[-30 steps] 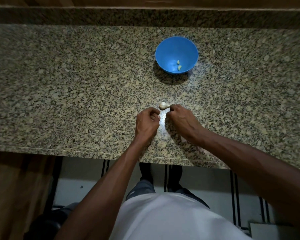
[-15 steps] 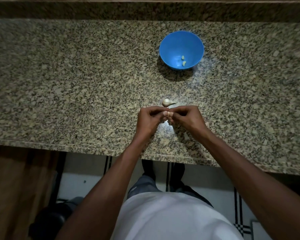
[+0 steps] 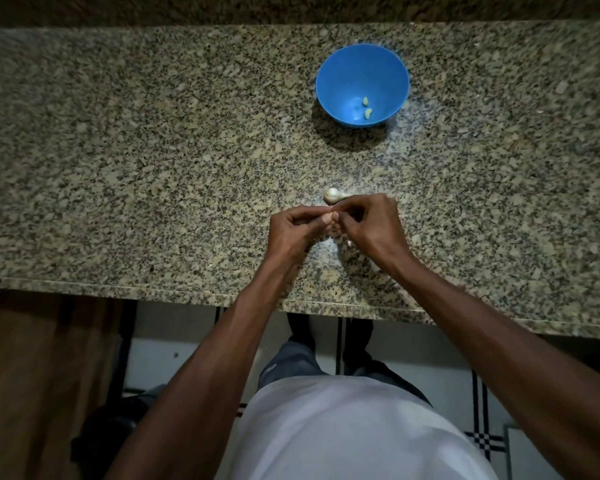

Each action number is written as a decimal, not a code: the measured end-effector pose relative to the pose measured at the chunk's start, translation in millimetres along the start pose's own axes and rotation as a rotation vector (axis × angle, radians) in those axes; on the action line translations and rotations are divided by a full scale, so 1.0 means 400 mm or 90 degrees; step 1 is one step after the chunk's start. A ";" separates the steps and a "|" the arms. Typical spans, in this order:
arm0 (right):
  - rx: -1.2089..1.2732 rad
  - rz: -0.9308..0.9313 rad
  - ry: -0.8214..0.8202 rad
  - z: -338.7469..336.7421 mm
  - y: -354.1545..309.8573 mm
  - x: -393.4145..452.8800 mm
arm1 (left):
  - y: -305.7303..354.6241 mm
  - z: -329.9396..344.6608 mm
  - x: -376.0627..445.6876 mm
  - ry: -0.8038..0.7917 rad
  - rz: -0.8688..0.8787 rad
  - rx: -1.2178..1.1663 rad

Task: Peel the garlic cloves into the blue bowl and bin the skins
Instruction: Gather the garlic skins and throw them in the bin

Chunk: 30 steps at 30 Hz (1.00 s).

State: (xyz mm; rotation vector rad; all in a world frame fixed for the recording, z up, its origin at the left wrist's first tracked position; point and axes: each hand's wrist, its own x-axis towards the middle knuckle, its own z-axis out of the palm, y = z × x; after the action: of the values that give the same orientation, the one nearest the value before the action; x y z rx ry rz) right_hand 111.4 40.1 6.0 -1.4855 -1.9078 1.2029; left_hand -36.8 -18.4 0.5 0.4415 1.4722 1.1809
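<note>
The speckled granite desk [image 3: 118, 168] spans the frame's upper half. A blue bowl [image 3: 340, 74] stands on it at upper centre-right. A garlic piece [image 3: 331, 195] lies at centre, well apart from the bowl.

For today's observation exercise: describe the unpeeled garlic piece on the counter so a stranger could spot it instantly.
Start at the round blue plastic bowl on the speckled granite counter. Come straight toward the person: the whitish, papery unpeeled garlic piece lies just beyond the hands. Unlike the two yellowish peeled cloves, it sits outside the bowl.

Person seen from above: white shirt [image 3: 347, 431] at lower centre of the frame; grey trousers [image 3: 291, 362] above it; both forearms bare, without sleeves.
</note>
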 end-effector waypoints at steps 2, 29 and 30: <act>-0.017 -0.039 0.016 0.011 -0.001 -0.011 | 0.001 0.007 -0.001 0.023 -0.023 -0.014; 0.120 0.075 0.036 -0.004 0.020 -0.007 | -0.002 0.016 -0.007 0.039 0.038 0.045; 0.145 0.093 0.046 0.003 0.020 -0.010 | -0.006 0.020 -0.008 0.050 0.032 0.027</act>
State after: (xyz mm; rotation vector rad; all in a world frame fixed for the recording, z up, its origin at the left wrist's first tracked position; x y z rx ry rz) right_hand 116.2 36.3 -0.8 -1.5428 -1.5800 1.3605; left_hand -27.8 -18.7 1.5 0.4677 1.5647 1.2195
